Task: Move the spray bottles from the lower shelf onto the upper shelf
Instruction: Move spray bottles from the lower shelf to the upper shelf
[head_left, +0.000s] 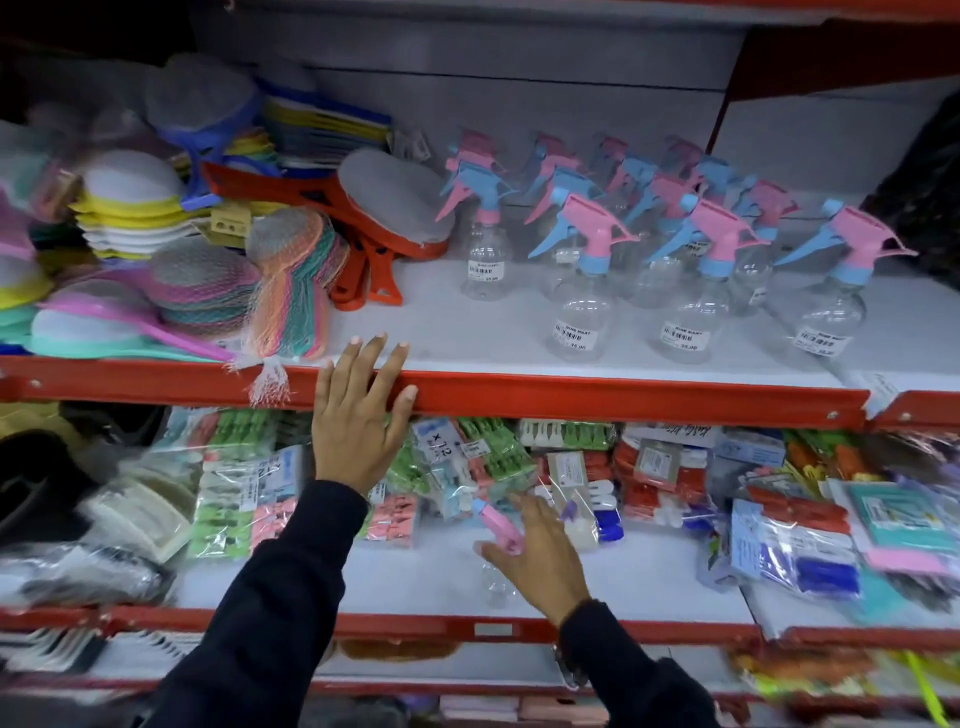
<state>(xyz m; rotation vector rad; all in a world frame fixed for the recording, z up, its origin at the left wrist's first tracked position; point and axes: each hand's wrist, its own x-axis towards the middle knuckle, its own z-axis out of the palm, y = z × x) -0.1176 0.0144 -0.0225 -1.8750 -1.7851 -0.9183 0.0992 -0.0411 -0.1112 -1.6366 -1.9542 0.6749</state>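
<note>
Several clear spray bottles (576, 317) with pink and blue trigger heads stand in rows on the right half of the white upper shelf (519, 358). On the lower shelf (415, 582) one more spray bottle (493, 519) stands near the front edge, pink head up and clear body blurred. My right hand (540, 556) is against it, the bottle's neck between thumb and forefinger, and the fingers are straight, not closed. My left hand (358, 415) lies flat on the red front lip of the upper shelf, fingers spread, holding nothing.
Stacked colourful scrubbers and mesh-bagged brushes (291, 291) fill the upper shelf's left half. Orange brushes (384, 228) lean beside the bottles. Bagged clothes pegs and packets (467, 467) crowd the back of the lower shelf. A dark bag (924, 208) sits at the far right.
</note>
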